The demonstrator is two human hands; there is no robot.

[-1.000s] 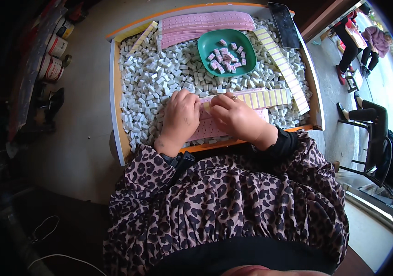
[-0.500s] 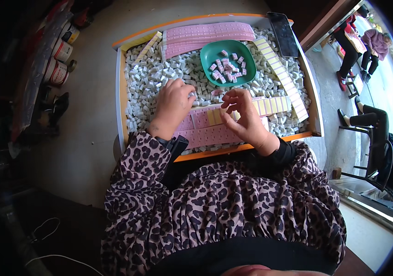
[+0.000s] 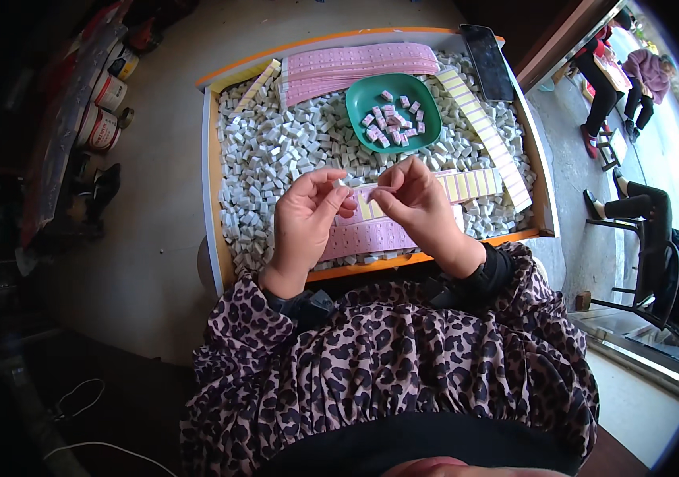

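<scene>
Pinch the small white block (image 3: 339, 184) lightly by its edges in your left hand (image 3: 303, 224), leaving a face uncovered, and steady both wrists so the fingertips can meet squarely. The block sits between that thumb and forefinger, above the loose blocks (image 3: 268, 151) and near the yellow strip (image 3: 470, 184); your right hand (image 3: 428, 213) angles inward just beside it, thumb and fingers pressed together, though what they grip, if anything, you cannot tell.
</scene>
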